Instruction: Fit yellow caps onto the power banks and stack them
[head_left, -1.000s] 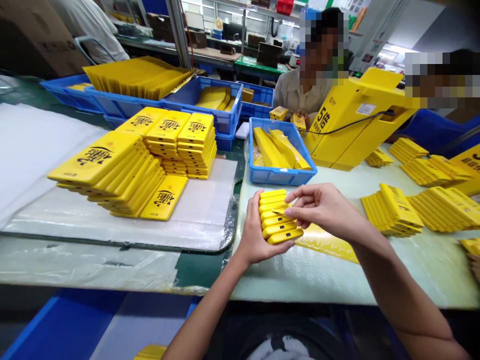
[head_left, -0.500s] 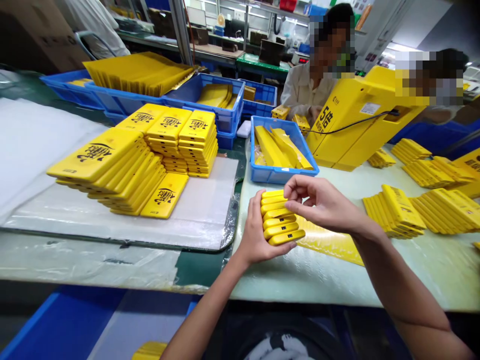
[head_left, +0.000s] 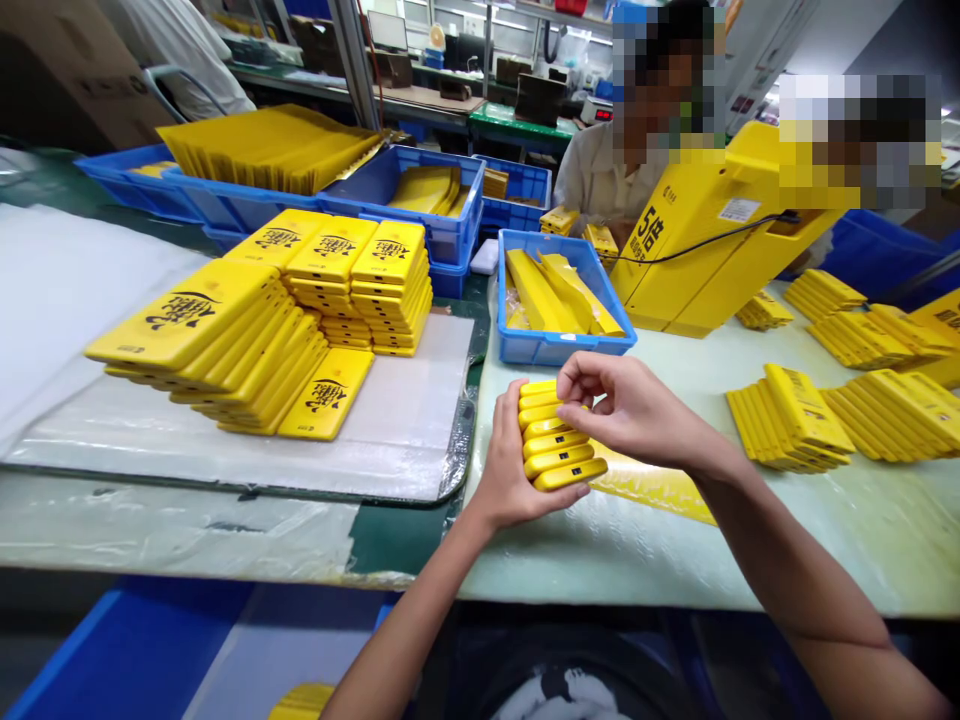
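Note:
My left hand [head_left: 504, 480] is wrapped round a stack of several yellow power banks [head_left: 559, 445], held above the bench with their narrow ends facing me. Small dark ports show on the lower ones. At the right end of the stack, my right hand [head_left: 626, 405] has its fingers curled and its thumb close to the upper power banks. Whatever is between those fingertips, if anything, is too small to make out. Beneath both hands lies a flat yellow sheet [head_left: 652, 488], partly covered by them.
Printed power banks [head_left: 326, 395] are piled on a white-covered board [head_left: 409, 450] at left. A blue bin [head_left: 566, 348] holds yellow strips. More power-bank stacks [head_left: 787, 420] and a large yellow cabinet [head_left: 675, 250] stand at right. A co-worker [head_left: 592, 175] is across the bench.
My right hand has shifted slightly left along the ends of the power banks. The left hand keeps its grip, and the camera view has moved a little.

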